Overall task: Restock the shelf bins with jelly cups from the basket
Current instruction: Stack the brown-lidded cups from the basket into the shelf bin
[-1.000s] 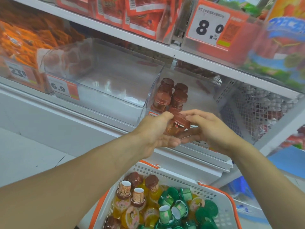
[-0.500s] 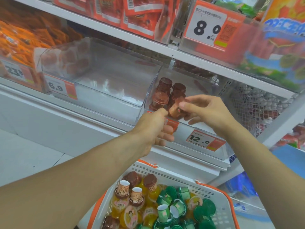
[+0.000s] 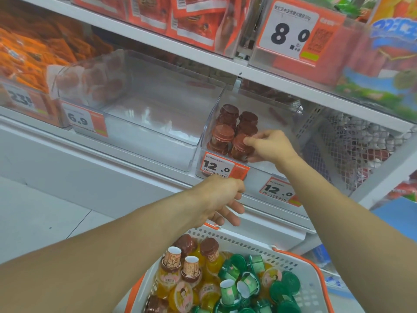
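Note:
My right hand [image 3: 269, 146] reaches into a clear shelf bin [image 3: 208, 129] and pinches a brown jelly cup [image 3: 240, 147] at the front of the stacked brown cups [image 3: 224, 132]. Below the bin's 12.0 price tag [image 3: 216, 166], my left hand [image 3: 222, 197] hangs with loosely curled fingers and holds nothing. A white basket with orange trim [image 3: 306, 288] sits at the bottom of the view, filled with several brown, yellow and green jelly cups [image 3: 228, 283].
An empty clear bin [image 3: 144, 105] tagged 6.9 stands to the left. A white mesh divider [image 3: 352, 143] is on the right. The upper shelf [image 3: 171, 44] carries red snack packs and an 8.0 tag. Orange packets fill the far-left bin.
My right hand took the brown cup from both hands and carried it up into the bin. My left hand let go and dropped down below the price tag.

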Demonstrator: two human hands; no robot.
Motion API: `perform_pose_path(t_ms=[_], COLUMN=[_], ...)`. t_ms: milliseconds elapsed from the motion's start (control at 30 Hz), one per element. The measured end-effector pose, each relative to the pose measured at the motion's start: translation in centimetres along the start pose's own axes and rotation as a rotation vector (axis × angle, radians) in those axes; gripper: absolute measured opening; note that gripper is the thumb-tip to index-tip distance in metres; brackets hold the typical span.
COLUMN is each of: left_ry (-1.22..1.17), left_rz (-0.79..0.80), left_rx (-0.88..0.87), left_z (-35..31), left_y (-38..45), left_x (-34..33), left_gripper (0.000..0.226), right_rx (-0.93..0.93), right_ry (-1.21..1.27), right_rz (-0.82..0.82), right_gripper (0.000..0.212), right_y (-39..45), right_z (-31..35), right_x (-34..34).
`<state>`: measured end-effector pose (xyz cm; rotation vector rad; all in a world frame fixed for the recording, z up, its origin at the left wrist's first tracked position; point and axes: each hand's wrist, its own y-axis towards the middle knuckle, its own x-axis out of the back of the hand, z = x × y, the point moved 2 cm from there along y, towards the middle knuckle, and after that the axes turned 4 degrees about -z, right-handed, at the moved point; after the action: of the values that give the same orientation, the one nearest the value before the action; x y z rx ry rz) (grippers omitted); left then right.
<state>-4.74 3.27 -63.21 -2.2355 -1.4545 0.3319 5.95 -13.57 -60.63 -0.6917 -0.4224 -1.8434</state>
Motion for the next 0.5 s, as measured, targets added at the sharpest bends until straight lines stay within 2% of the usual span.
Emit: perform_pose_path(t_ms=[267,367,433,500], left_ry=[0.025,0.05,0.064,0.092], left_rz=[0.008,0.005,-0.002,-0.014], left_rx=[0.002,0.003,0.003,0.01], left_z=[0.2,0.3,0.5,0.9], left_y=[0.2,0.3,0.3,0.4], left_x=[-0.3,-0.3,-0.2,-0.2], left_gripper=[0.024,0.024,0.027,0.028], right_rx=[-0.019,-0.011,0.073,0.242], right_ry=[0.04,-0.035,-0.177,-0.231], right_rz=[-0.057,-0.061,-0.124,-0.275], right_gripper=[0.019,0.029,0.037,0.038], right_y=[-0.4,-0.4,-0.6,-1.7], right_z=[-0.3,-0.3,-0.6,-0.5], right_x=[-0.4,-0.3,0.0,0.9])
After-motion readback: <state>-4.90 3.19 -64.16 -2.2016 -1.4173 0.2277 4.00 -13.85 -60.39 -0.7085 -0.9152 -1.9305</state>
